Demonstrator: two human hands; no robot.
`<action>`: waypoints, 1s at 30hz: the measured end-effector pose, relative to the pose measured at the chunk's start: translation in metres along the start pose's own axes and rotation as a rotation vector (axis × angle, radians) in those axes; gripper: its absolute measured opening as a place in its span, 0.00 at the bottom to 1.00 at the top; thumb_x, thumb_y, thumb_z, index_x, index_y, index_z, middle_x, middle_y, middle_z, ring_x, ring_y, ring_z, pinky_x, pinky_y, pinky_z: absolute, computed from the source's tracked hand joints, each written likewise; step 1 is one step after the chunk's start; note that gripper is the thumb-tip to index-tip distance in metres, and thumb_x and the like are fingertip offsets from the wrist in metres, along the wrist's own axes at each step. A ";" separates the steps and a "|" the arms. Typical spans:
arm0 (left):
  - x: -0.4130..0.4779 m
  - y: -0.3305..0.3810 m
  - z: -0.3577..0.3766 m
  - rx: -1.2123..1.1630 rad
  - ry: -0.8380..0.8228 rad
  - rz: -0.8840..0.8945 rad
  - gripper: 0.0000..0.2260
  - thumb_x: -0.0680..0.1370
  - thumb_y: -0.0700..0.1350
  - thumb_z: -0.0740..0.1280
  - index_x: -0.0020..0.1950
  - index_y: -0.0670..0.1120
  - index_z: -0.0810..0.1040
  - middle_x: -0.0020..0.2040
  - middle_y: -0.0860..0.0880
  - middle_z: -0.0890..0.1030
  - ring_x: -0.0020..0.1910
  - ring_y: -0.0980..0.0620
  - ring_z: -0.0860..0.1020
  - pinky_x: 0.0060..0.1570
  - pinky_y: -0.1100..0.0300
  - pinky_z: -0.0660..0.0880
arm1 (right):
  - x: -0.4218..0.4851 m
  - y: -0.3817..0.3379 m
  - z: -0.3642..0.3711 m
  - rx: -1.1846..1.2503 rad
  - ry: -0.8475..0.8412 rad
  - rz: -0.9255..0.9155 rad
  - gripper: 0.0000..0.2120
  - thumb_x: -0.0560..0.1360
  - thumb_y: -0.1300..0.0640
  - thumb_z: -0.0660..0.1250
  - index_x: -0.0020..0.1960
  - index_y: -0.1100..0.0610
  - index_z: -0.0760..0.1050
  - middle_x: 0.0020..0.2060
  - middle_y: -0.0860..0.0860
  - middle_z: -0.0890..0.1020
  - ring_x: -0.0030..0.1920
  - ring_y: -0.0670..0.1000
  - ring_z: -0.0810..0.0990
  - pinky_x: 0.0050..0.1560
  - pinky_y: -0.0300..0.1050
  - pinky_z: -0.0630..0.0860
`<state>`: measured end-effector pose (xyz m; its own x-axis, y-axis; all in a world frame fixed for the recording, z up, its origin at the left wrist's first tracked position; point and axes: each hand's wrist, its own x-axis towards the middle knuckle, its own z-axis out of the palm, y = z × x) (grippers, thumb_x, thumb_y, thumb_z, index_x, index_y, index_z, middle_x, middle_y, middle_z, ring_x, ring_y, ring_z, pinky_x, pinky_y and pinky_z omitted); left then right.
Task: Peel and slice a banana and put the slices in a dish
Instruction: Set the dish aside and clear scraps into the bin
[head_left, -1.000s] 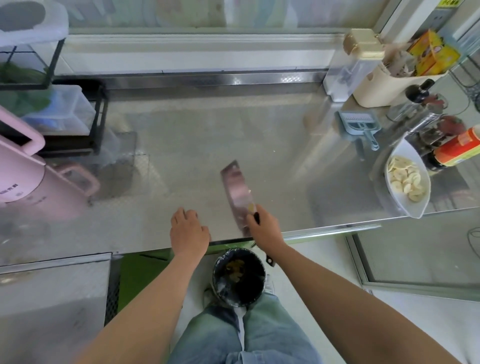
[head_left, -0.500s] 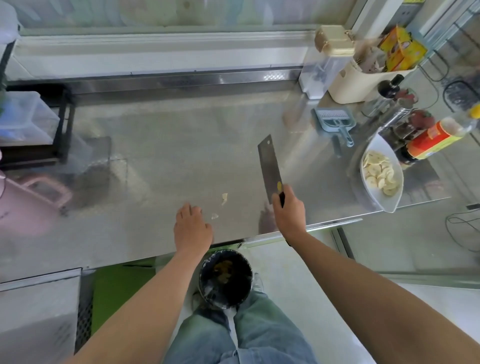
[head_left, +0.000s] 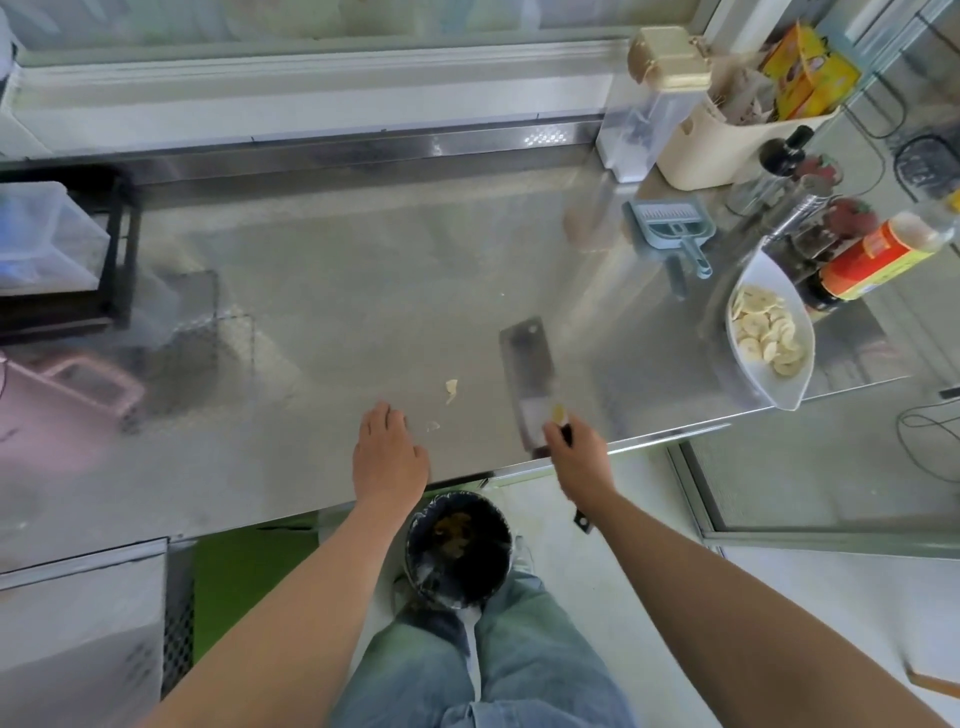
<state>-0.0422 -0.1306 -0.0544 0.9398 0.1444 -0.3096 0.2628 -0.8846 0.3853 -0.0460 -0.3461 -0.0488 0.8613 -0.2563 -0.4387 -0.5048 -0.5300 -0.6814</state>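
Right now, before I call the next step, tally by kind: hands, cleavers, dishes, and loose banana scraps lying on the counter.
Hands: 2, left hand and right hand
Cleaver: 1
White dish: 1
Banana scraps: 2
Total: 6

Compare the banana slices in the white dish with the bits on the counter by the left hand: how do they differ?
The banana slices are many round discs piled together; the bits are two small ragged scraps lying apart. The slices sit inside the white dish at the right; the bits lie bare on the steel counter between the left hand and the cleaver. Both are pale creamy yellow.
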 end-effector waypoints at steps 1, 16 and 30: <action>0.000 0.000 0.000 -0.008 -0.006 0.000 0.20 0.79 0.40 0.58 0.71 0.40 0.64 0.76 0.44 0.57 0.75 0.46 0.54 0.72 0.51 0.58 | -0.006 -0.006 0.011 0.000 -0.054 -0.029 0.12 0.80 0.54 0.59 0.38 0.55 0.69 0.30 0.47 0.76 0.27 0.45 0.69 0.28 0.40 0.65; -0.002 0.004 -0.003 0.001 -0.004 -0.007 0.21 0.79 0.40 0.58 0.72 0.40 0.62 0.76 0.43 0.57 0.75 0.45 0.53 0.73 0.50 0.56 | 0.003 0.002 0.013 0.027 -0.015 0.015 0.14 0.81 0.53 0.58 0.37 0.53 0.67 0.28 0.47 0.73 0.26 0.49 0.70 0.29 0.43 0.70; -0.009 0.010 0.007 0.022 -0.014 0.034 0.20 0.80 0.42 0.55 0.72 0.39 0.60 0.76 0.40 0.55 0.76 0.42 0.51 0.74 0.49 0.52 | -0.010 0.056 -0.026 0.300 0.384 0.290 0.11 0.78 0.56 0.56 0.38 0.58 0.63 0.28 0.55 0.68 0.24 0.53 0.66 0.28 0.46 0.69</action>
<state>-0.0492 -0.1435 -0.0537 0.9449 0.1076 -0.3090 0.2254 -0.8986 0.3764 -0.0817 -0.3938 -0.0673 0.6158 -0.6624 -0.4266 -0.6701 -0.1556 -0.7258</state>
